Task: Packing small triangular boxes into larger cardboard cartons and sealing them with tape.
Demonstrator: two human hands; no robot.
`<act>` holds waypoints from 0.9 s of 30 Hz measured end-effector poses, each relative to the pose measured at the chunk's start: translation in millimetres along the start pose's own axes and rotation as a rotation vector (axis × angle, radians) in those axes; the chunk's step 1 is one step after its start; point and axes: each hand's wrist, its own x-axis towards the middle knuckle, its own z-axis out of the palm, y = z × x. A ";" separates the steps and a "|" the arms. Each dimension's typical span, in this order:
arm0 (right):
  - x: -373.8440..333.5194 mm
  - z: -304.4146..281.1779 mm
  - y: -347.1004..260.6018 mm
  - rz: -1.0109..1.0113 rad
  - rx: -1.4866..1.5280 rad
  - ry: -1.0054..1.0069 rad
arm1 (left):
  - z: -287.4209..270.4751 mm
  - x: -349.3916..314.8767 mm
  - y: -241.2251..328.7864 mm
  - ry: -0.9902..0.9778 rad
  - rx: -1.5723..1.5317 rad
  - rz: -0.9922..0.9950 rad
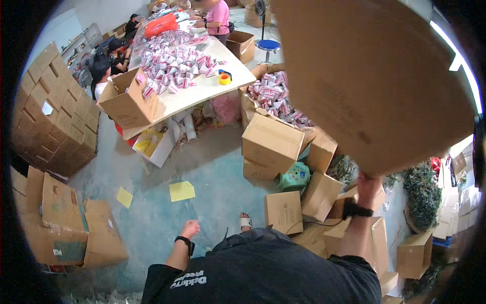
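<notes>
A large brown cardboard box (374,86) is raised at the upper right, and it fills much of that side. Its lower corner rests in the grip of my right hand (369,186), whose fingers are partly hidden by the cardboard. My left hand (190,229) hangs low over the floor, fingers curled into a fist, with nothing visible in it. Below and left of the raised box stand smaller closed cartons (273,142), beside an open carton full of small pink-and-white packets (271,93).
A long table (202,91) bears a heap of packets, an open carton (129,101) and yellow tape (225,78). People sit and stand along it. Stacked cartons (55,111) rise at left. Yellow paper sheets (181,191) and a green plastic stool (295,177) are on the floor.
</notes>
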 end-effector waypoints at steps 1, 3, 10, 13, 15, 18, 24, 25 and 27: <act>11.0 19.3 38.1 0.238 0.956 -0.107 | 2.5 9.2 45.6 0.055 -0.057 0.041; 3.2 67.5 66.2 0.215 0.680 -0.242 | -5.6 19.9 116.4 -0.019 -0.148 0.256; -79.5 215.2 -14.7 0.453 0.684 -0.315 | -76.7 54.0 349.7 -0.294 -0.580 0.560; -128.5 279.2 -45.3 0.594 0.743 -0.598 | -107.7 131.8 376.7 -1.086 -0.842 0.652; -133.9 322.9 -53.5 0.927 0.834 -0.460 | -61.9 147.7 421.4 -0.257 -0.742 0.495; -114.5 388.2 -103.2 0.977 0.871 -0.631 | -93.9 240.8 398.7 -0.288 -0.783 0.592; -66.4 343.2 -62.8 1.023 0.346 -0.499 | -54.3 214.0 442.8 -0.411 -0.584 0.781; -79.5 330.3 -43.6 0.891 0.173 -0.464 | -52.5 209.2 438.7 -0.333 -0.407 0.902; -90.9 299.4 -11.3 1.008 0.361 -0.437 | -23.7 167.6 452.5 -0.400 -0.384 0.903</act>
